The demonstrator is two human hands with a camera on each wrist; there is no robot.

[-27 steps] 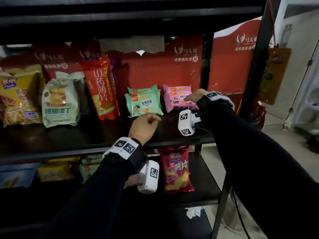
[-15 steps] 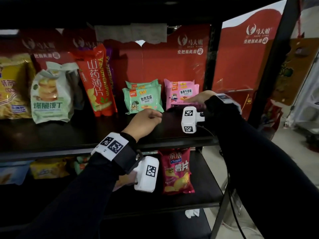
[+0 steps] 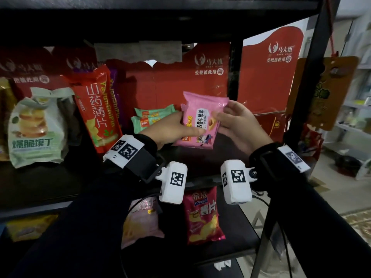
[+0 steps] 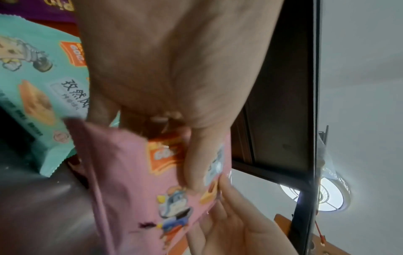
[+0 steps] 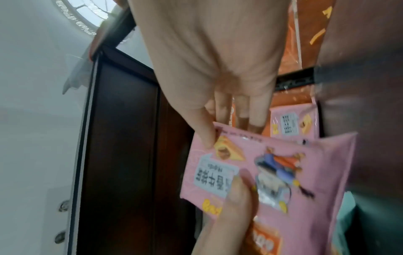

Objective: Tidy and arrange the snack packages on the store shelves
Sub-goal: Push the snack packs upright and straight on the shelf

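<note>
Since the earlier frame, we have lifted the pink packet (image 3: 197,119) off the shelf board (image 3: 40,183), and our left hand (image 3: 170,130), then closed and idle at the board's front, now shares the hold. Left thumb lies across the packet's printed face with the fingers behind it; our right hand (image 3: 239,125) pinches the packet's right edge, thumb in front, fingers behind. Both grips are closed on the wrapper; neither hand is spread.

We hold the packet upright and turned a quarter, its label running vertically, above the shelf board and just right of the green packets (image 3: 149,120). A second pink packet (image 5: 292,125) shows behind it in the right wrist view.

Progress, as we judge it: on the same board, left of the green packets, the red bag (image 3: 96,105) and the white-green bag (image 3: 35,127) stand upright facing out. Remaining work appears to be rotating the pink packet label-level and seating it beside the green packets. Bags on the board below are unexamined.

Both forearms reach forward, roughly level, wrists close together, palms turned inward toward each other.
</note>
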